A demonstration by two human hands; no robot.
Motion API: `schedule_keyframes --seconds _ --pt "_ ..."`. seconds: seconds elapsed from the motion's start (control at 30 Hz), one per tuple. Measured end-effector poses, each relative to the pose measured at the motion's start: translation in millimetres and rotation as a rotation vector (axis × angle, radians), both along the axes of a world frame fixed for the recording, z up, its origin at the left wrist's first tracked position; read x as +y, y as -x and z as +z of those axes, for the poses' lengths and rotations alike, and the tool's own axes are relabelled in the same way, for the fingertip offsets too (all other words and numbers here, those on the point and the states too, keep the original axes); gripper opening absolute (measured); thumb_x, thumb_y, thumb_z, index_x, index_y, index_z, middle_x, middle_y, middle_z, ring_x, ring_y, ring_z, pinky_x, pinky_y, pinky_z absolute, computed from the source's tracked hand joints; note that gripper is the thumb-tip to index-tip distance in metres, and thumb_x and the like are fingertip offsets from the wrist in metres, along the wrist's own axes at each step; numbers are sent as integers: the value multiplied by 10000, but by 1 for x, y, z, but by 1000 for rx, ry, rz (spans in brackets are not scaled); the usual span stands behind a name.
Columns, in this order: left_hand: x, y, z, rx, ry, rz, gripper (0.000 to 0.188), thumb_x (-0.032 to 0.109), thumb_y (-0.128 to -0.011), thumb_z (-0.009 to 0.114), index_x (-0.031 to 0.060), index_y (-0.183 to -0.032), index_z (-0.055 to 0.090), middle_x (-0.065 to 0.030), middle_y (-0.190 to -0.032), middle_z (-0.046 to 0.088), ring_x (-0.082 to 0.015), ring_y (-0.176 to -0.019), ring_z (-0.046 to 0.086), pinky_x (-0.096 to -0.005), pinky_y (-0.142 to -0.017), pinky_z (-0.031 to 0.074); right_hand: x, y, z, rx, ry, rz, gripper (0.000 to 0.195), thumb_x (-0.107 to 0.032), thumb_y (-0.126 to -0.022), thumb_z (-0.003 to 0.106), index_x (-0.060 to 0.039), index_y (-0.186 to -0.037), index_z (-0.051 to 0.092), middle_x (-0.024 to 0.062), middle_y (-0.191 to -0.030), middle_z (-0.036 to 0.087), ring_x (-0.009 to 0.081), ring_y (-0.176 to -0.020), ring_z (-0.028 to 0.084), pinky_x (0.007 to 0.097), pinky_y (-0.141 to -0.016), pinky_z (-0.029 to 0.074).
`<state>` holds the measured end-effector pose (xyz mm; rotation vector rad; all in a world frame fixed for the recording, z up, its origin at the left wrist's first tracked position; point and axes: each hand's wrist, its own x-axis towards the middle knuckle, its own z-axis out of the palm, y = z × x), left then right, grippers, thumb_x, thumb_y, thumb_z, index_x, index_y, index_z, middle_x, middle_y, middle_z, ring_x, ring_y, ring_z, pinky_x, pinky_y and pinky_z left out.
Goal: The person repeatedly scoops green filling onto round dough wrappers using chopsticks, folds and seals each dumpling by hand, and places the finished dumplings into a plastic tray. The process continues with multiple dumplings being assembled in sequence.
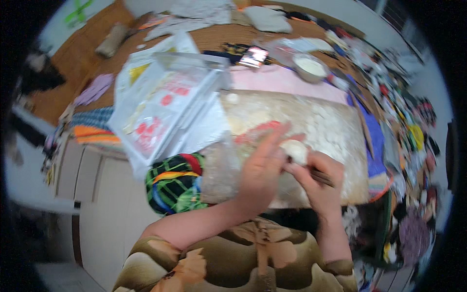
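A round piece of white dough [294, 151] sits between my two hands above a floured board [328, 127]. Against it lies the palm side of my left hand [263, 164], its fingers stretched out and blurred. My right hand [323, 175] is closed around thin dark sticks [321, 177], which look like chopsticks, and its thumb touches the dough's lower edge. A small dark spot shows at that edge; I cannot tell what it is. Red-pink strips [257, 131], likely coloured dough, lie on the board behind my left fingers. White flour covers the board's right side.
Left of the board, a white tray [149, 155] holds red and pale pieces under clear plastic. Behind are a lit phone [254, 56] and a bowl of white powder [310, 67]. Green-black patterned fabric [175, 182] bunches at the board's left corner. Clutter [405, 127] lines the right.
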<state>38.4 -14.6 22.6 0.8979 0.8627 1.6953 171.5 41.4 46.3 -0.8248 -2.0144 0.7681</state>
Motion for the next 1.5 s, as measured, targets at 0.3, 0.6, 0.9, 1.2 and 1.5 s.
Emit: schedule_keyframes --seconds 0.3,0.6,0.9,1.2,1.5 --pt "-16 57 13 -271 167 -160 394 104 -1009 379 -26 -1380 357 -186 -1281 515 -270 -1181 537 -375 -996 467 -8 -8 5 171 14 16 446 -441 -768 735 -22 -789 582 5 -582 505 101 -522 462 240 -500 356" --pt "-16 357 -27 -63 348 694 351 41 -951 431 -84 -1278 447 -218 -1073 600 -265 -926 666 -342 -768 599 -18 -23 11 140 -1 -46 439 -436 -854 598 -39 -667 584 22 -548 498 125 -472 474 263 -460 323" --pt "32 475 -106 184 796 861 232 98 -927 510 19 -1109 631 -132 -941 641 -205 -712 639 -322 -568 567 -16 -14 3 82 -47 -22 497 -478 -908 549 -20 -714 547 18 -562 498 106 -511 455 240 -479 318" --pt "70 504 -158 1169 895 1033 316 100 -853 559 90 -1154 652 -175 -1054 664 -292 -938 656 -358 -750 538 -15 -4 -2 17 -10 -64 496 -477 -907 563 -25 -702 560 15 -546 499 103 -486 454 233 -460 315" --pt "-72 427 -46 507 136 1437 334 205 -920 580 44 -1212 590 -31 -950 628 -125 -840 605 -246 -698 474 -23 2 5 -6 -94 -9 498 -468 -921 547 -41 -663 564 28 -550 512 119 -489 467 251 -457 323"
